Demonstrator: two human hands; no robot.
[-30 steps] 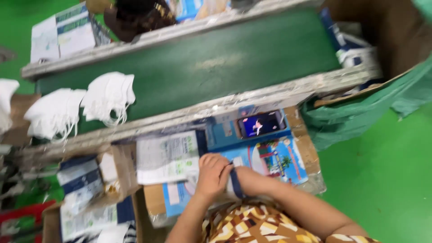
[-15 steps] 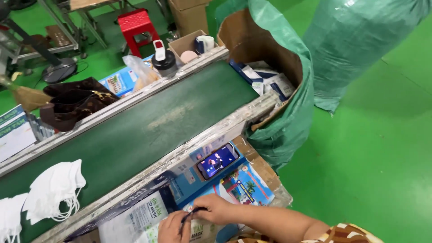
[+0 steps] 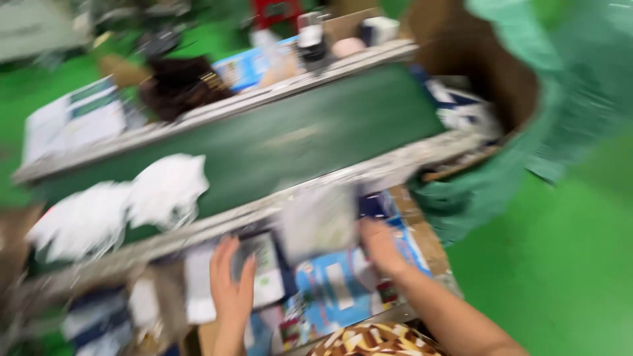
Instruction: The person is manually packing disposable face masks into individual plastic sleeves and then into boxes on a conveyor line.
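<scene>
Flat printed packets (image 3: 264, 270), pale with dark and green panels, lie on a work surface heaped with glossy blue and white packaging (image 3: 343, 290); the whole view is smeared by motion, so fine texture is lost. The left hand (image 3: 231, 283) lies flat on the packets with its fingers stretched toward 12 o'clock, palm down and spread rather than curled. At 3 o'clock from it, the right hand (image 3: 381, 247) reaches toward 11 o'clock and meets the lower edge of a blurred grey-white packet (image 3: 318, 224) that seems raised off the pile; whether the fingers pinch it or only press against it cannot be told.

At 12 o'clock from both hands runs a dark green conveyor belt (image 3: 277, 142), matte, edged by worn pale metal rails (image 3: 369, 168) that slant up toward 2 o'clock. Soft white face masks (image 3: 165, 191) bunch on the belt at 10 o'clock from the left hand. At 2 o'clock from the right hand an open brown cardboard box (image 3: 501, 92) lined with a green plastic bag (image 3: 488, 198) sits at the belt's end. Bare green floor (image 3: 560, 277) gives open room at 3 o'clock; at 9 o'clock more boxes (image 3: 99, 323) crowd close.
</scene>
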